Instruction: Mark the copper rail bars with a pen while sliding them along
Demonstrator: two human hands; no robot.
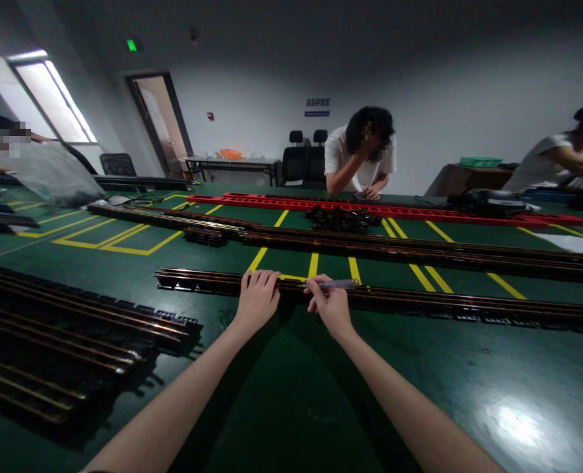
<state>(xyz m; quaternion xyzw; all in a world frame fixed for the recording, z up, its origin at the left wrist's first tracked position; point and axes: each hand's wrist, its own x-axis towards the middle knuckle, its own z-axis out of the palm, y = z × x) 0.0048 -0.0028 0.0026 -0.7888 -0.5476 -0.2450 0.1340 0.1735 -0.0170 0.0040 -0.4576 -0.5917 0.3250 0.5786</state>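
Across the middle of the green table (468, 368), between its far edge and the near side where the wearer's arms come in, a long dark rail (409, 300) with coppery strips lies nearly parallel to the far edge, running out past the right of the view; probably it is set crosswise so that both hands can reach one stretch of it. Farther off, a second long rail (350, 242) lies over yellow lines (313, 265), and a red slotted strip (390, 209) lies near the far edge, where a co-worker (340, 157) leans. Toward the table's near left corner several similar rails (74, 322) lie side by side, perhaps grouped to leave working room. The left hand (259, 295) is palm down, unclenched, its fingers slightly bent over the front rail, apparently to steady it. The right hand (328, 302) is closed around a slim, clear-handled tool (343, 284), held like a pen just above the rail, seemingly for fine control; whether its tip touches the rail cannot be told.
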